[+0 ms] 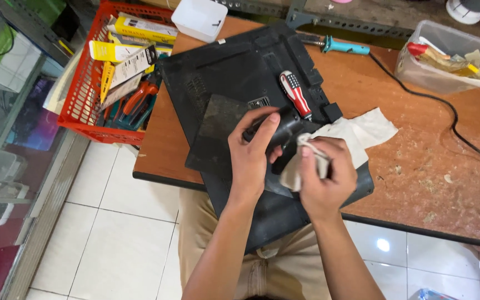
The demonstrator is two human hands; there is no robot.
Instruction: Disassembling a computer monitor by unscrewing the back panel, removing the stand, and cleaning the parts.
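Note:
My left hand [253, 153] grips a small black part [282, 131] above an upturned black laptop [234, 78] that lies on a brown wooden table [418, 144]. My right hand [326, 175] presses a crumpled white cloth [362, 130] against that part. Part of the cloth trails onto the table to the right. A screwdriver [295, 94] with a red, white and black handle rests on the laptop just beyond my hands. A loose dark panel [215, 136] lies on the laptop's left side.
A red basket [81, 108] of tools and yellow packages hangs off the table's left end. A teal-handled soldering iron [343, 45] with a black cord [445, 111] lies at the back. A clear tub [445, 55] stands back right, a white box [199, 18] at the back. White floor tiles below.

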